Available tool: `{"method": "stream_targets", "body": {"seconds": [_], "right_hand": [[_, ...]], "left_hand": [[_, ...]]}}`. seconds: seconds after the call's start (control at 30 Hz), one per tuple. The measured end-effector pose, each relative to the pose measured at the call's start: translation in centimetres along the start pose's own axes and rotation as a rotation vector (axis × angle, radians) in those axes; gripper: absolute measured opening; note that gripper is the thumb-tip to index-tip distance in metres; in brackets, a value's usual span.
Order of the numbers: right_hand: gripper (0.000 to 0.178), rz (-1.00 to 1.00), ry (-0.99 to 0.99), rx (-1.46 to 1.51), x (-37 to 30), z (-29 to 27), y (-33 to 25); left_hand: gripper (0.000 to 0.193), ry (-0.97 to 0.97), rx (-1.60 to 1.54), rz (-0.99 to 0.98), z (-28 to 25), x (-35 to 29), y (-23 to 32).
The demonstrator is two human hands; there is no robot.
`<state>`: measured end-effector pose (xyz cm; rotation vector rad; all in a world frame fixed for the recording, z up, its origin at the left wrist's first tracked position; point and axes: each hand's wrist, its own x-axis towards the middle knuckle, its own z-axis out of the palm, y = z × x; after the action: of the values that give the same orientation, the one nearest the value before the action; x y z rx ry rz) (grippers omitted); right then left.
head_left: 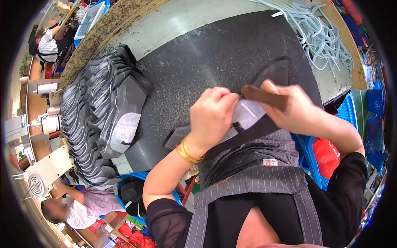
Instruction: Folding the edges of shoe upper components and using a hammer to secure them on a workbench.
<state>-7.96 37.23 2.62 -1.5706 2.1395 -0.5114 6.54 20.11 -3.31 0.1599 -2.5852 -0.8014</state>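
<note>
On the dark work mat (186,62) in front of me lies a black cut piece of sheet material (271,76) with a pale grey patch (248,113) on it. My left hand (213,118), a gold bangle at its wrist, has its fingers closed in a pinch at the patch's left edge. What is between those fingertips is hidden. Wrapped around a flat brown tool (266,97), perhaps a handle, is my right hand (293,107). The tool's tip is close to my left fingertips, and its working end cannot be made out.
Overlapping rows of similar dark pieces (95,111) fill the left side. Pale blue strips (318,33) lie tangled at the far right. Blue baskets (308,153) and a red bag (326,155) are beside me. Two other people (47,45) are off to the left.
</note>
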Motion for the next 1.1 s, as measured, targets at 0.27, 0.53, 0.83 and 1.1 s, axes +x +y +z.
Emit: {"method": "stream_targets", "body": {"seconds": [0.27,0.53,0.83,1.1], "right_hand": [[0.026,-0.169,0.177,0.154,0.3,0.2,0.7],[0.034,-0.036,-0.081,0.116,1.1,1.2,-0.3],[0.030,-0.223,0.053,0.045,2.0,1.1,-1.6],[0.024,-0.179,0.101,0.087,3.7,1.3,-3.6]], "left_hand": [[0.017,-0.111,-0.079,-0.114,-1.5,-1.9,-0.3],[0.018,-0.179,-0.367,-0.455,-3.6,-3.0,-0.7],[0.016,-0.069,0.090,0.006,-2.9,-5.0,-0.7],[0.020,-0.095,-0.059,-0.079,-5.6,-6.3,-2.4]]}}
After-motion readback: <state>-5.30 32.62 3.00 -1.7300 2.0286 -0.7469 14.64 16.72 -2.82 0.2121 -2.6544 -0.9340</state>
